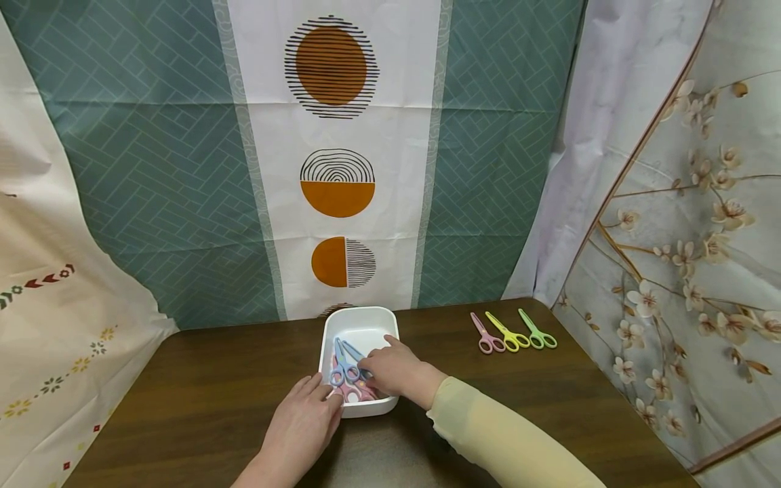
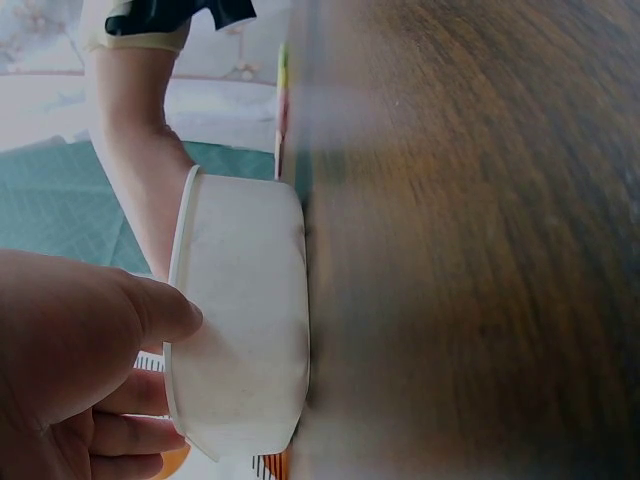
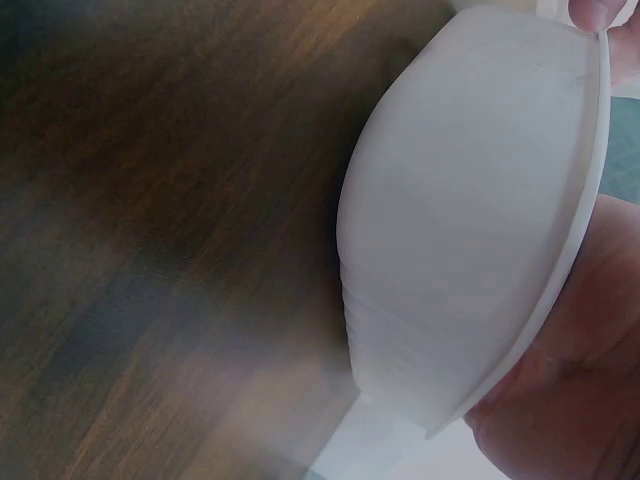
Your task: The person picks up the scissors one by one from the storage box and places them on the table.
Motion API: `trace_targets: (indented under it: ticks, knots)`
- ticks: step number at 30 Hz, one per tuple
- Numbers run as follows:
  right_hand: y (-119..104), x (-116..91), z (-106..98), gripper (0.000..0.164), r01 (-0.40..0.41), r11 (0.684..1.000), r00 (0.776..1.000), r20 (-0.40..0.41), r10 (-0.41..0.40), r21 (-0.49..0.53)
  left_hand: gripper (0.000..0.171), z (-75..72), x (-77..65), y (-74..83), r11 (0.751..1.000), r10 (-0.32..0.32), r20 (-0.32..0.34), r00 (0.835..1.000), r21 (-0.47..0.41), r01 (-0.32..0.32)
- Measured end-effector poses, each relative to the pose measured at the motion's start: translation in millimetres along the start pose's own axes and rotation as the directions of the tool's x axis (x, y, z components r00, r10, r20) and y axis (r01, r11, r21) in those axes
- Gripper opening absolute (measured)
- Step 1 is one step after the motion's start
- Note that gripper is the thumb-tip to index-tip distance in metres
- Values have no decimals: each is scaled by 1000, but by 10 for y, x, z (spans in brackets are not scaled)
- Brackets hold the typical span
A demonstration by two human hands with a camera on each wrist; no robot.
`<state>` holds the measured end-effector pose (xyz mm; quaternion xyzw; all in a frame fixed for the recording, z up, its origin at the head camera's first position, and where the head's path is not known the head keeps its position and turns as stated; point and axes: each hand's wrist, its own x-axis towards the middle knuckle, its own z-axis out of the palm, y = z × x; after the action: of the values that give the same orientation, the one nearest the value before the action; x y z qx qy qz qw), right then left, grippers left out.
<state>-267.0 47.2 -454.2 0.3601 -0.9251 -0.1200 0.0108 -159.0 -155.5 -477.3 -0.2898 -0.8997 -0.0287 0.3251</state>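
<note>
The left hand (image 1: 308, 417) grips the white box (image 1: 369, 409) at its near left corner; only the left wrist view shows its thumb (image 2: 165, 310) against the outer wall. The right hand dips (image 1: 396, 369) inside; its fingertips are hidden in every view, so whether it grasps anything cannot be told. Blue scissors (image 1: 344, 370) over pink ones (image 1: 346, 392) show inside the box from the head alone; the wall hides them from both wrists. The box sits by the desk's (image 1: 244, 379) far edge. Toward the far right corner lie pink (image 1: 486, 337), yellow (image 1: 508, 334) and green scissors (image 1: 537, 332).

Blue scissors (image 1: 342, 362), pink scissors (image 1: 366, 390), inside white tray (image 1: 369, 409)
</note>
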Motion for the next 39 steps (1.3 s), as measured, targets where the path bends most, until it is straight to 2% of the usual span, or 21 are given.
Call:
trace_targets:
  ticks: [5,16,24,30,39]
  knots:
    - [-6,14,-1,38,11,1000,1000,-8,-11,-25,20,-15,-3,12,1000,-4,-11,1000,4,4]
    - [-24,45,-11,39,12,999,1000,-11,-13,-37,18,-29,-1,22,1000,-27,25,999,3,27]
    - [-23,68,5,37,1,1000,1000,-23,-1,-21,20,-6,5,12,1000,-6,-8,1000,4,7]
    - [-32,73,29,32,9,999,999,-45,-10,-33,20,-27,9,18,1000,-6,0,1000,13,6]
    - [-37,86,39,27,15,999,996,-90,-20,-50,21,19,-3,-6,1000,-13,7,1000,-1,13]
